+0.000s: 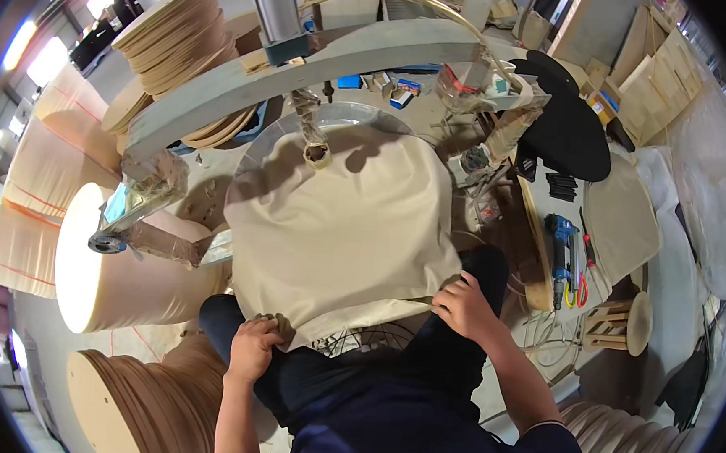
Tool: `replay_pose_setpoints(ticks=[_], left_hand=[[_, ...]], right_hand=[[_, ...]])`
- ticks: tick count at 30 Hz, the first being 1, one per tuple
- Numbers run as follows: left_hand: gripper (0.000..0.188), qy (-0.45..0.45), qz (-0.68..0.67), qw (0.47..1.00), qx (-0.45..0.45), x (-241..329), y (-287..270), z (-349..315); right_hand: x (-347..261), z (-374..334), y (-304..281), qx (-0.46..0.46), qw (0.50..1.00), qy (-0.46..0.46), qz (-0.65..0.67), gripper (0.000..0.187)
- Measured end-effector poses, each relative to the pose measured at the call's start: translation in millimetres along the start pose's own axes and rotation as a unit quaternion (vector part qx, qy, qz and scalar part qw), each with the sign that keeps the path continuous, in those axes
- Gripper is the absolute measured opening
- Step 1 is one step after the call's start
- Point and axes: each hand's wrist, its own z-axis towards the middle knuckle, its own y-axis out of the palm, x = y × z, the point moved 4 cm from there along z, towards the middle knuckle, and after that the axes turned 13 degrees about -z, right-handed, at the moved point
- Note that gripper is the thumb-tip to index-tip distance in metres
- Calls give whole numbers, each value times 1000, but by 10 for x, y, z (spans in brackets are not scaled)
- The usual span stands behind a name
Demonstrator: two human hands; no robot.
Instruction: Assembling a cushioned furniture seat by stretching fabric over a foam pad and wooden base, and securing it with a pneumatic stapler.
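A large round piece of beige fabric or leather-like cover (346,234) lies in front of me, loosely wrinkled, its near edge folded above my lap. A grey round plate (379,120) shows past its far edge. My left hand (253,347) is closed on the near left edge of the cover, by my left thigh. At the near right, my right hand (465,305) pinches the cover's edge between thumb and fingers. What lies under the cover is hidden, apart from some thin dark wires below its near edge.
A grey curved machine frame (333,56) arches over the cover, with a hanging metal post (314,143). Stacked wooden discs (174,41) and large pale rolls (124,269) stand left. On the right are a blue power tool (560,249), red-handled scissors (582,284) and black round pads (567,131).
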Motion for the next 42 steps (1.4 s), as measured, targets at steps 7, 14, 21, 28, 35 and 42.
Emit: replay_pose_setpoints(ticks=[7,14,21,28,35,42], left_hand=[[19,-73,145,978,-128,-218,315,175],[33,-152,-39,964,-216,101,-433,868],[42,-191,-132,970,73,-467,-961,2167],[37,-186,95,965,161,-1626,-609,3334],[28,-61,141,971,181,-2369,-462,3366],[28,-111,5,976,189,-2495,-774,3383]], right_hand=[[121,590,137,-142,988,67,0,44],[445,1511,-340,58,985,151,62,21],[784,2731,-77,47,982,183,-18,27],[982,3536,446,-18,966,252,-49,33],[1128,3677,770,63,971,229,-33,21],[1125,3724,493,215,954,209,14,20]])
